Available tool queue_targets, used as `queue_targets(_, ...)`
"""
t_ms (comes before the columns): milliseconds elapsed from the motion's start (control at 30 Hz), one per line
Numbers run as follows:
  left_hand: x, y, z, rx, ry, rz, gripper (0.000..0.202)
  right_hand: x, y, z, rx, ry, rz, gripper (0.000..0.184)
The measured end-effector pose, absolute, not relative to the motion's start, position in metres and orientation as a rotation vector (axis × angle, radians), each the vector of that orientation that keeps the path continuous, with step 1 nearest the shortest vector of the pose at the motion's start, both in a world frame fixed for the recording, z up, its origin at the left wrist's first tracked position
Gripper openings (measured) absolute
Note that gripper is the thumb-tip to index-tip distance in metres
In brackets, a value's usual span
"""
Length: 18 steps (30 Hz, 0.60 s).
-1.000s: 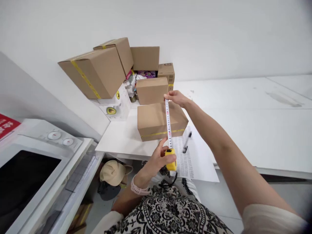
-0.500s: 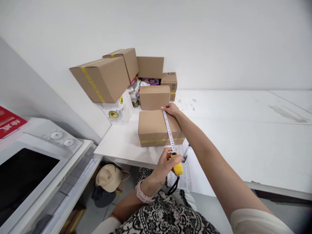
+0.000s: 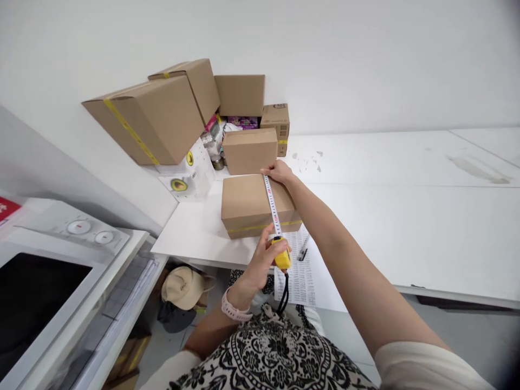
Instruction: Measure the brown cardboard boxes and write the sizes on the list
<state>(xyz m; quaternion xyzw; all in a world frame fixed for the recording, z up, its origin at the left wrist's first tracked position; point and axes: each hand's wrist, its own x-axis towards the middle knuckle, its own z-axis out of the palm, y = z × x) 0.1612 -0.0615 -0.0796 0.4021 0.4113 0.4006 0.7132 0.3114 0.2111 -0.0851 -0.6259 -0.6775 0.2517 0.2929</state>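
Tape measure: yellow case (image 3: 281, 259) at the near edge of the counter, its white blade (image 3: 271, 206) drawn out across the top of a cardboard box, from the box's near edge to its far edge.
Left hand: (image 3: 260, 266) fingers curled and closed round the yellow case, thumb up by the blade's mouth; a pale watch strap sits on the wrist, and a black loop hangs down from the case.
Right hand: (image 3: 280, 172) reaches over the box and pinches the blade's tip against the far top edge, fingertips pressed together on it.
Cardboard box: (image 3: 247, 201) lies flat on the white counter (image 3: 406, 227) close to its near edge, plain brown with a yellow band of tape along the front face.
Printed sheet: (image 3: 298, 273) lies just right of the box, overhanging the counter's edge, with a black pen (image 3: 303, 252) on it, partly hidden under the right forearm.
Behind the box: a second, smaller box (image 3: 249, 150) stands just beyond it; further back against the wall, a pile of larger boxes (image 3: 158, 119) leans on a white carton printed with avocados (image 3: 184, 176).
Left side: a white appliance with two dials (image 3: 87, 232), well apart from the box.
Floor below: a beige cap (image 3: 182, 287).
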Motion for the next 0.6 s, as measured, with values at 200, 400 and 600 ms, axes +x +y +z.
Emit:
queue_targets(200,0.16,-0.044,-0.083,0.87,0.843,0.922,0.088,0.312,0.213,-0.086,-1.675,-1.817,0.657,0.031)
queue_targets(400,0.161,-0.042,-0.088,0.844,0.826,0.941,0.086,0.312,0.21,-0.084,-1.679,-1.804,0.69,0.029)
queue_targets(600,0.161,-0.042,-0.088,0.835,0.82,0.939,0.085,0.312,0.207,-0.081,-1.693,-1.797,0.691,0.028)
